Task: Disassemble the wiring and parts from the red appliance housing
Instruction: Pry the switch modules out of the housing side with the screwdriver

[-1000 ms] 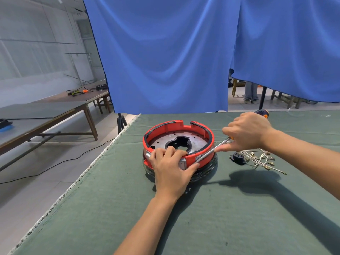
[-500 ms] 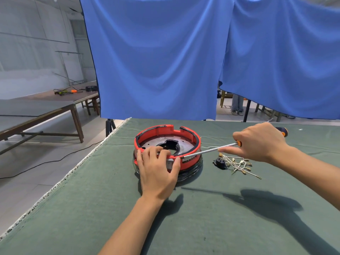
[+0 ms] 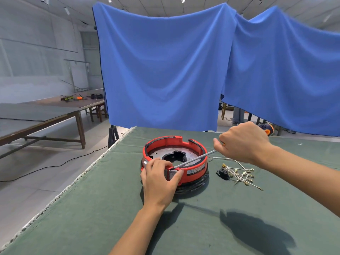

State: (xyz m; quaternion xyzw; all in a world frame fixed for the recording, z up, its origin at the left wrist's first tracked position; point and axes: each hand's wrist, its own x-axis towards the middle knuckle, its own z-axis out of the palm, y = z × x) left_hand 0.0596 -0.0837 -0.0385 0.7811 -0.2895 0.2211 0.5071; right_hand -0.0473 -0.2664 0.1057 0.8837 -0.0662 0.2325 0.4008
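No text can be read: the housing (image 3: 193, 170) bears a small label (image 3: 196, 170) on its red outer wall, just right of the left hand (image 3: 160, 183), but its print is too blurred to make out.

A large workshop hall. Long wooden worktables (image 3: 55, 115) stand on a bare tiled floor (image 3: 46, 172), one carrying tools and cables (image 3: 73, 97). Blue cloth backdrops (image 3: 165, 70) hang behind a green-covered bench (image 3: 110, 208).
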